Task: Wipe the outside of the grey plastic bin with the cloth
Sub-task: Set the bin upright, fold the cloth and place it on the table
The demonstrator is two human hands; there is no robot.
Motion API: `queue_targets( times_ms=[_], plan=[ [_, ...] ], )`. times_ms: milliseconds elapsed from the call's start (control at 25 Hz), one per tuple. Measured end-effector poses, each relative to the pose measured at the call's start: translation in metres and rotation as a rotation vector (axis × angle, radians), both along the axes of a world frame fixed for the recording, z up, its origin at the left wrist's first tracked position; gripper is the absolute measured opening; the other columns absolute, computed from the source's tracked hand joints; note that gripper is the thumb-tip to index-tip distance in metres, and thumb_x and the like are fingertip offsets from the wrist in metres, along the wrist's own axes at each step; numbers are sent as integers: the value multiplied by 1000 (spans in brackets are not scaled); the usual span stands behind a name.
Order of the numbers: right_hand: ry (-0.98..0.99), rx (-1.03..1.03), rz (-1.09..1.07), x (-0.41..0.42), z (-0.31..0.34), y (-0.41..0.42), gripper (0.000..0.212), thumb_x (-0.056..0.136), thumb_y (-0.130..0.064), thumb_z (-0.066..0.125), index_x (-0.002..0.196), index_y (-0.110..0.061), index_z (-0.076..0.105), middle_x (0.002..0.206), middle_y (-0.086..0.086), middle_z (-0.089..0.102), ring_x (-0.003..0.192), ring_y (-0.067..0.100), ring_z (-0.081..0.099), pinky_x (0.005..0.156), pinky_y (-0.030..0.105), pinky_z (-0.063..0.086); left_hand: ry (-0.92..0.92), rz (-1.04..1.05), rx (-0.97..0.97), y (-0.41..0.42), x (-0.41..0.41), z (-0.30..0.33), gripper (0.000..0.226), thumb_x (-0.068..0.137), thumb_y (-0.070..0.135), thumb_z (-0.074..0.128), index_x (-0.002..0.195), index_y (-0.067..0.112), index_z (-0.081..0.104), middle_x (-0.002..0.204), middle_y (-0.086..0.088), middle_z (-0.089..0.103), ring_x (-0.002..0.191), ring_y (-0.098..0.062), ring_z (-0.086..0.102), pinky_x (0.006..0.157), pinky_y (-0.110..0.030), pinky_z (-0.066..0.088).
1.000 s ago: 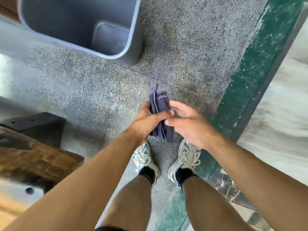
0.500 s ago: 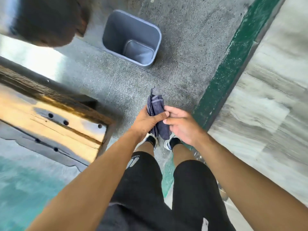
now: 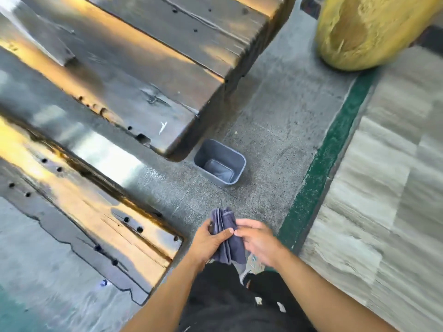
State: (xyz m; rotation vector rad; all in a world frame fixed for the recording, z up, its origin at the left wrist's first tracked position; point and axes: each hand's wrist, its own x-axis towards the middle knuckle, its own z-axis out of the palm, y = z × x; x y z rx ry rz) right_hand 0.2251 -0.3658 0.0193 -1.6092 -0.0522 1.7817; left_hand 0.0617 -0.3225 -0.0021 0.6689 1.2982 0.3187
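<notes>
The grey plastic bin (image 3: 236, 161) stands upright on the speckled floor, ahead of me, its open top facing the camera and nothing inside. A folded dark blue cloth (image 3: 227, 238) is held in front of my waist. My left hand (image 3: 207, 243) grips the cloth from the left, thumb across its front. My right hand (image 3: 257, 238) is at the cloth's right edge, fingertips touching it near my left thumb. Both hands are well short of the bin.
A dark wooden bench slab (image 3: 148, 75) sits just left of the bin, a second wooden slab (image 3: 79, 195) lies nearer at my left. A yellow rounded object (image 3: 374, 32) is at the far right. A green floor stripe (image 3: 321, 168) borders pale tiles (image 3: 388, 188).
The view has risen and pulled back, so the bin now looks smaller and farther away. Both hands stay on the folded cloth in much the same hold.
</notes>
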Motion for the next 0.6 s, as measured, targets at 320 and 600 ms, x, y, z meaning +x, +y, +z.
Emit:
queue_targets(
  times_ms=[320, 600],
  plan=[
    [-65, 59, -31, -7, 28, 65, 38, 92, 16, 54, 129, 9, 58, 122, 30, 68, 112, 38, 68, 95, 43, 57, 9, 91, 11, 53, -2, 52, 23, 85, 6, 76, 99, 9, 58, 88, -12, 71, 70, -19, 70, 57, -25, 55],
    [-58, 127, 42, 22, 28, 153, 30, 91, 8, 64, 120, 0, 67, 116, 22, 74, 110, 33, 71, 101, 48, 54, 41, 290, -29, 134, 18, 66, 12, 79, 2, 52, 87, 9, 57, 82, -13, 59, 76, -25, 58, 72, -39, 50]
  ],
)
